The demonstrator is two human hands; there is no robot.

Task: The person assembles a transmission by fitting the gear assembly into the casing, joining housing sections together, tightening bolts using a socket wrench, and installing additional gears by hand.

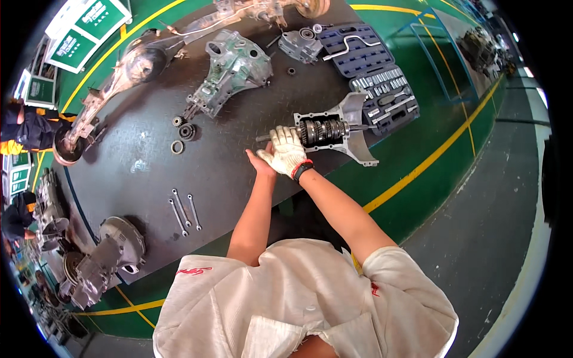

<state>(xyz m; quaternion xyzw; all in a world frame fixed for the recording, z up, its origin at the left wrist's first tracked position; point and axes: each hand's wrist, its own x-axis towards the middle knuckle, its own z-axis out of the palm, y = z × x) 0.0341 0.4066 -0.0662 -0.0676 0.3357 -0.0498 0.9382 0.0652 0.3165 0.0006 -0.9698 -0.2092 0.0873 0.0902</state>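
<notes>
My right hand [284, 153] wears a white knit glove, and its fingers lie stretched out and together at the left end of a gear shaft [322, 132]. My bare left hand [262, 164] is against the glove's left side. One of its digits sticks out to the left; the others are partly hidden by the glove. The gear shaft, stacked with several gears, lies in an open half of a gearbox housing [356, 116]. Its thin end [262, 139] pokes out left of the glove. I cannot tell whether either hand touches the shaft.
Beyond lies a larger gearbox casing [236, 65], with loose bearings [187, 131] beside it. A rusty axle [140, 65] spans the far left. An opened socket set [382, 89] is at right. Several wrenches [192, 212] and another gearbox [107, 256] lie left. A person [30, 128] stands far left.
</notes>
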